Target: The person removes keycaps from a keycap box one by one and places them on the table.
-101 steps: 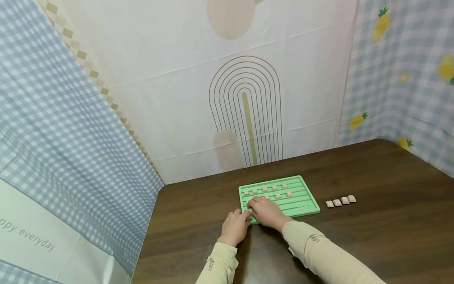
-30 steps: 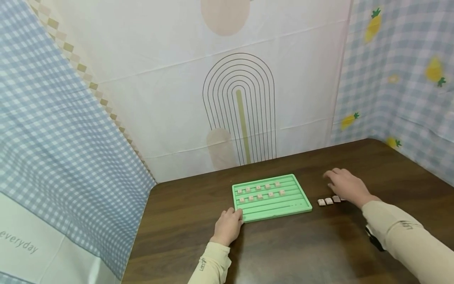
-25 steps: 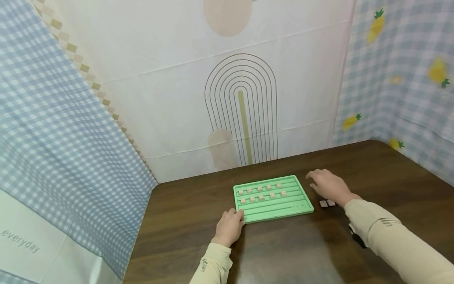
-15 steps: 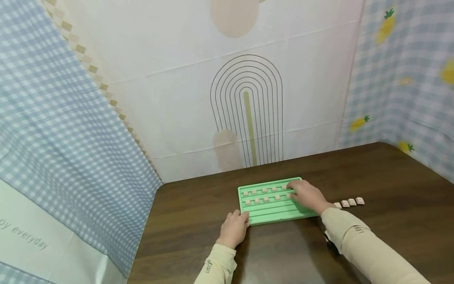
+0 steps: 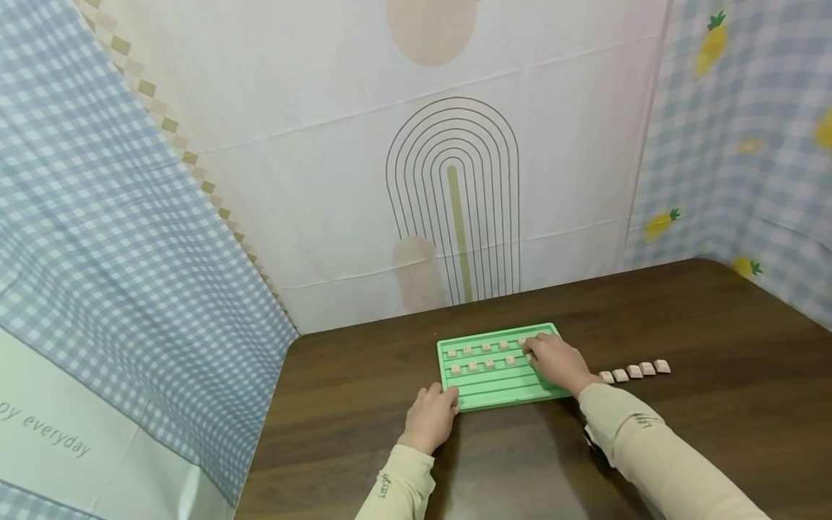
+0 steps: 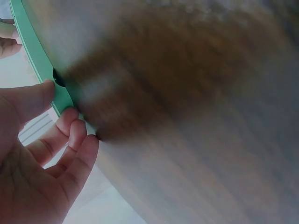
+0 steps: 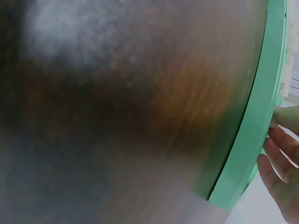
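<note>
On the table lies a green slotted board (image 5: pixel 494 390) carrying two rows of small beige keycaps (image 5: pixel 487 347). My left hand (image 5: pixel 431 419) grips its front left corner. In the left wrist view, the thumb and fingertips (image 6: pixel 86 144) meet at the green rim (image 6: pixel 39 53). My right hand (image 5: pixel 557 361) reaches over the board's right part, thumb and finger pinching the last keycap of the second row, which they mostly cover. From the right wrist, that hand (image 7: pixel 286 161) shows behind the board's thick edge (image 7: pixel 252 112); the pinched keycap cannot be made out there.
Several loose keycaps (image 5: pixel 634 371) stand in a slanting line on the dark wooden table (image 5: pixel 520 455), right of the board. A white printed cloth (image 5: pixel 325 217) hangs behind the table. Blue checked cloth (image 5: pixel 162 238) hangs at the left, and another at the right.
Both hands were at the board's lower left around a keycap; the left stayed there. My right hand went to the loose keycaps, whose line has grown by one, then came back left onto the board.
</note>
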Motion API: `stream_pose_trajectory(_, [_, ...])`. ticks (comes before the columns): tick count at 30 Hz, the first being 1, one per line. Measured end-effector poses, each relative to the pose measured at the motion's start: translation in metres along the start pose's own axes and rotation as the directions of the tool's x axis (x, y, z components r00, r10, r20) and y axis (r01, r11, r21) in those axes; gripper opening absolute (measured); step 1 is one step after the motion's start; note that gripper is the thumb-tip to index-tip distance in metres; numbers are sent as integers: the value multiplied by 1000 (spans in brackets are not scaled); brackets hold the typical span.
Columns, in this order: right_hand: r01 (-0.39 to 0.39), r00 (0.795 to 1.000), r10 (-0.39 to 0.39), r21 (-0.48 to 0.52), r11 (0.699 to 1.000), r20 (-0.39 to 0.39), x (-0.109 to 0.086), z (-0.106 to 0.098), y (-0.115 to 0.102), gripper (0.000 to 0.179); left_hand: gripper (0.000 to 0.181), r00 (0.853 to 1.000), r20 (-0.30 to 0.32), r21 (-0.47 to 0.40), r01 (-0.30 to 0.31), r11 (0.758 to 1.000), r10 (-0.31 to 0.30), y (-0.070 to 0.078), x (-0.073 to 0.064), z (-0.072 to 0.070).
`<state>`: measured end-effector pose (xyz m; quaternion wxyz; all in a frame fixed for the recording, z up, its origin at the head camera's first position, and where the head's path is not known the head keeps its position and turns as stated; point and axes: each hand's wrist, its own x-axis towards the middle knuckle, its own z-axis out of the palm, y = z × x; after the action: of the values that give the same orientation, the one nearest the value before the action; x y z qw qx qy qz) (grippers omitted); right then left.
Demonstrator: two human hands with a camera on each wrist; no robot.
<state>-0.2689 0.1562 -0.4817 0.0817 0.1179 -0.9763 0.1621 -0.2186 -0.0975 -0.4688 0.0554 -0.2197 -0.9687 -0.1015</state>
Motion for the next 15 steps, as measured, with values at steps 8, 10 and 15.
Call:
stream_pose_trajectory(8, [23,997,-27,-64,998,-67,-5,1,2,14,17,1000,7,12,8,1000,-8,2,-2,1])
stream_pose_trajectory(10, [45,994,-53,-86,995,-98,-7,-3,2,14,17,1000,5,18,4,1000,-4,3,-2,1])
stream_pose_trajectory(15, [119,980,-138,-133,984,-143,-16,-22,5,14,15,1000,-1,32,0,999,0,1,-1,2])
